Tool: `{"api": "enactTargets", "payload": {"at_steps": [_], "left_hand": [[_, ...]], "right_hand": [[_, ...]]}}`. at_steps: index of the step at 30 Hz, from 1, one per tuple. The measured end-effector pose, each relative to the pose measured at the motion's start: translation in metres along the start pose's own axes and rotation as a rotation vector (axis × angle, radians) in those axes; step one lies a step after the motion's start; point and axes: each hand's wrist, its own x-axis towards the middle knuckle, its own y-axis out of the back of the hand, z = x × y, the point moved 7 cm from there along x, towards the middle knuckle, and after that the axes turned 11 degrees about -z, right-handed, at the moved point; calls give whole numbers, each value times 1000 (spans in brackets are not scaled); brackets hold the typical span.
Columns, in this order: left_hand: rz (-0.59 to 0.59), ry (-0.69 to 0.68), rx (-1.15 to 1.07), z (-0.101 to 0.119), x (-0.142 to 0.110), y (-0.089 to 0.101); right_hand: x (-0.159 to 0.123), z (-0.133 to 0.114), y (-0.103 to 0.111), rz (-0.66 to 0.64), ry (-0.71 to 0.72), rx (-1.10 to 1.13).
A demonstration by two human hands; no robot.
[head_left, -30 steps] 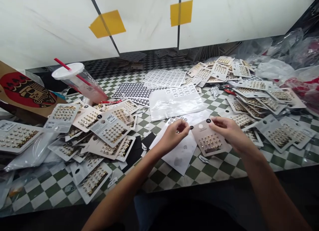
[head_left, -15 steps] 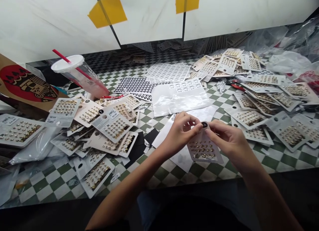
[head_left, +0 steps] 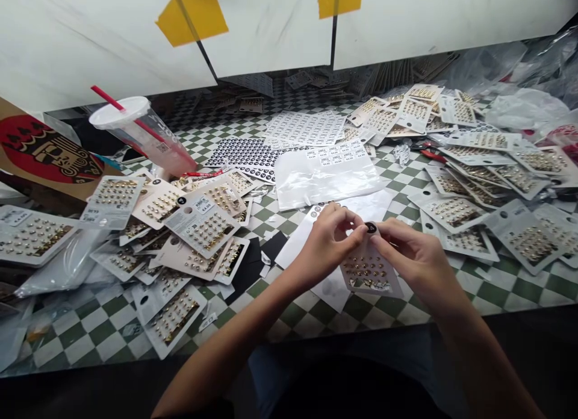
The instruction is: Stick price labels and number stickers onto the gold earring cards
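Observation:
Between my hands an earring card (head_left: 368,271) with rows of small gold studs hangs over the near part of the table. My left hand (head_left: 332,241) pinches its upper left edge with thumb and fingertips. On the other side, my right hand (head_left: 413,250) grips the upper right edge. A round black sticker (head_left: 371,227) with a pale mark sits at the card's top, between both thumbs. White paper (head_left: 332,292) lies beneath. Behind the hands are a sheet of white price labels (head_left: 327,181) and a sheet of round black stickers (head_left: 244,154).
Earring cards (head_left: 201,223) are heaped on the left, and more cards (head_left: 451,211) on the right. A tilted plastic cup (head_left: 144,136) with a red straw stands back left beside a brown paper bag (head_left: 45,151). Red-handled pliers or cutters (head_left: 431,154) lie among the right cards.
The view has tilted very slightly. Both hands keep their hold on the earring card, with only a tiny shift of the fingers.

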Motion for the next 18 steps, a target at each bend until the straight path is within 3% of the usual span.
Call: {"api": "enactTargets", "payload": {"at_steps": [18], "left_hand": [[24,-19,29,-3,-1,-2]], "right_hand": [[-5,3,-5,16,-33,14]]}}
